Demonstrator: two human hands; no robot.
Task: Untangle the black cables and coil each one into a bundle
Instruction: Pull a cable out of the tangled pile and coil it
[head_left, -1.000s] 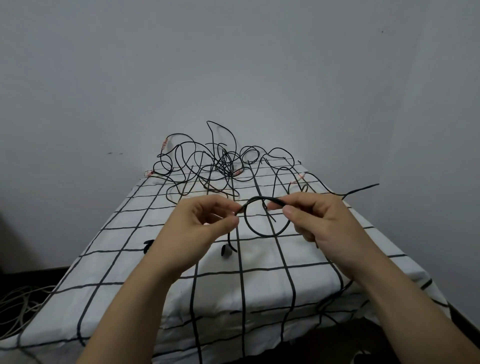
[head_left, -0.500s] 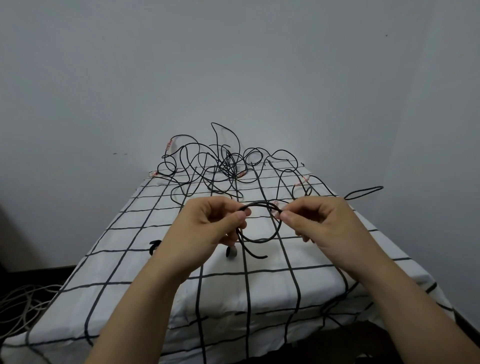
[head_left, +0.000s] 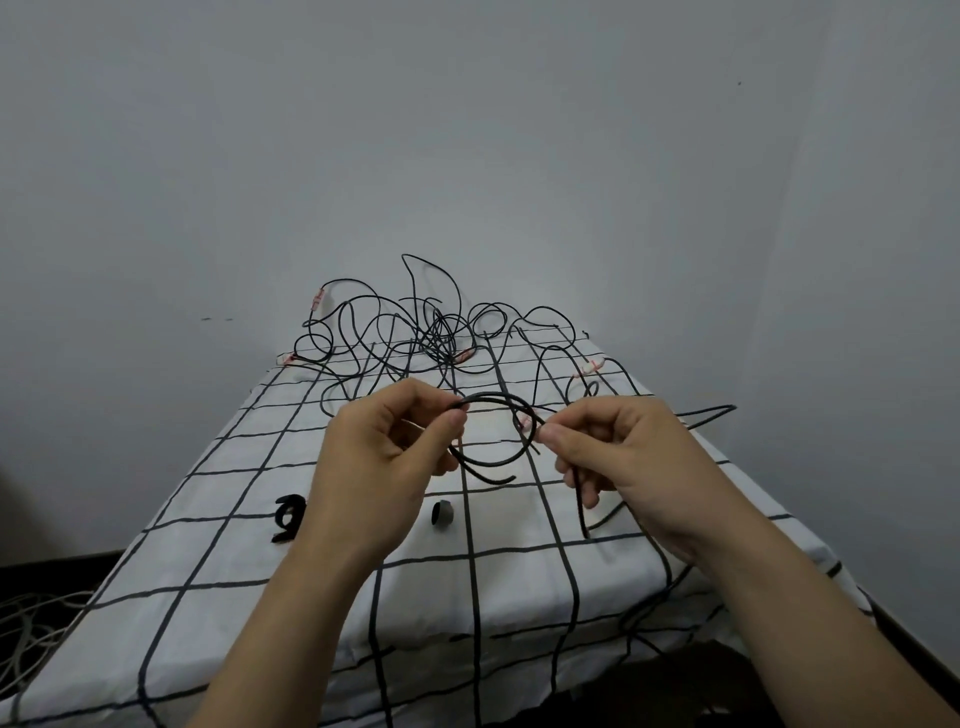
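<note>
A tangle of thin black cables (head_left: 426, 338) lies at the far end of the table, with small red-and-white tags on some strands. I hold one black cable (head_left: 498, 457) above the table, bent into a small loop between my hands. My left hand (head_left: 384, 457) pinches the loop's left side between thumb and fingers. My right hand (head_left: 623, 457) pinches its right side by a red-and-white tag; a cable strand hangs down from this hand. A further strand runs off to the right past the table edge.
The table wears a white cloth with a black grid (head_left: 260, 571). Two small black strap pieces (head_left: 287, 517) (head_left: 441, 512) lie on it below my hands. Pale cables (head_left: 26, 623) lie on the floor at left. Grey walls stand behind and at right.
The loop between my hands has gained another turn and my hands have drawn slightly apart. A strand now hangs from my right hand.
</note>
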